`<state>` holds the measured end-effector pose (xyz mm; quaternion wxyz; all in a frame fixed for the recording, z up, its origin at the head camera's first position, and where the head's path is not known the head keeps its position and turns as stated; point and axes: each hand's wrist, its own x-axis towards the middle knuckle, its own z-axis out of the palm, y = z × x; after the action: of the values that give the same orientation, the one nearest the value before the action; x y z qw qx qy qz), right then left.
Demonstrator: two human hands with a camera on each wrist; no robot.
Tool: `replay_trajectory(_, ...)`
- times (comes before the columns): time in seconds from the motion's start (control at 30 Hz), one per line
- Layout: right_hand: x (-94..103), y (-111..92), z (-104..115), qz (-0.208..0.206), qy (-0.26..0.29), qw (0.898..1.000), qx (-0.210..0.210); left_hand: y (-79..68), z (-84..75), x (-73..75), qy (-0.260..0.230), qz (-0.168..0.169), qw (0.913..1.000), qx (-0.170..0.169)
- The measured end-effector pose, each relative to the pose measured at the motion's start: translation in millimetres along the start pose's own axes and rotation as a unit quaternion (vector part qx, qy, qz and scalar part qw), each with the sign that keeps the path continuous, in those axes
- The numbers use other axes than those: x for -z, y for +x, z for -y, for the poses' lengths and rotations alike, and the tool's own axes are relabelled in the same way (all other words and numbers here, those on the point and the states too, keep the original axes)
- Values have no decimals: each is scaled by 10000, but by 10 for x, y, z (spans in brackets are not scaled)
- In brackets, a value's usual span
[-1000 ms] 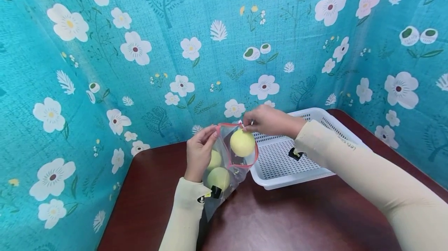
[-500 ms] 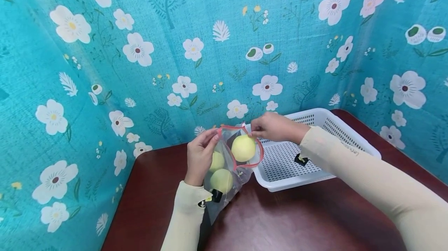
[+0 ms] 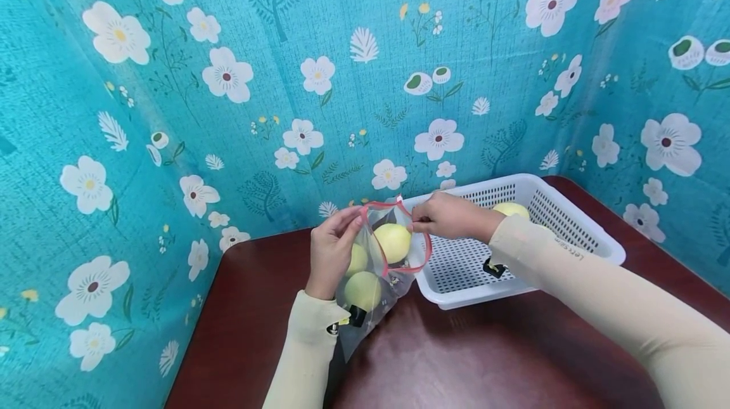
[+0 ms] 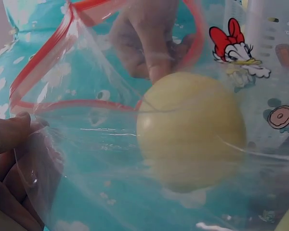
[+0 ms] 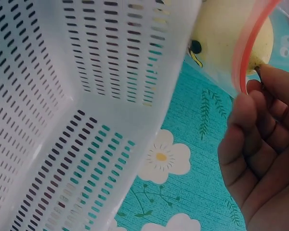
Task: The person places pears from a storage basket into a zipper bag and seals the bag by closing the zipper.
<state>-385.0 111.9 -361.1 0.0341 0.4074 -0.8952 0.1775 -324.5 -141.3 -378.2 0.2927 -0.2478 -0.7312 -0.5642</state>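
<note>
A clear zip bag [image 3: 373,314] with a red closure strip hangs with its mouth spread. My left hand [image 3: 332,250] pinches the left side of its rim between thumb and fingers. At the bag's mouth is a pale yellow pear [image 3: 392,243]; in the left wrist view this pear [image 4: 190,132] shows through the plastic. My right hand [image 3: 450,215] is at the opening. The right wrist view shows its thumb and finger [image 5: 279,84] pinching the pear's short stem, right beside the red strip. Lower in the bag sit other pears [image 3: 362,290].
A white perforated basket [image 3: 456,300] stands right of the bag on the dark red table [image 3: 467,358]. Yellow pears [image 3: 511,209] show in it, partly behind the right sleeve. A teal flowered cloth [image 3: 342,111] hangs around the back and sides.
My right hand has moved slightly down and right, and the pear sits a little lower at the bag's mouth. The left hand keeps its pinch on the rim. Pears in the basket now show.
</note>
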Motion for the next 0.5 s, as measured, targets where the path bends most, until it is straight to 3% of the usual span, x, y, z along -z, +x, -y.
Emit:
replay_trajectory(0.23,-59,-7,2,50,35,10000,18,-5,1,-14,58,84,9999,20)
replay_trajectory(0.5,-131,14,12,113,-144,9989,421,-16,-56,-24,113,116,9999,47)
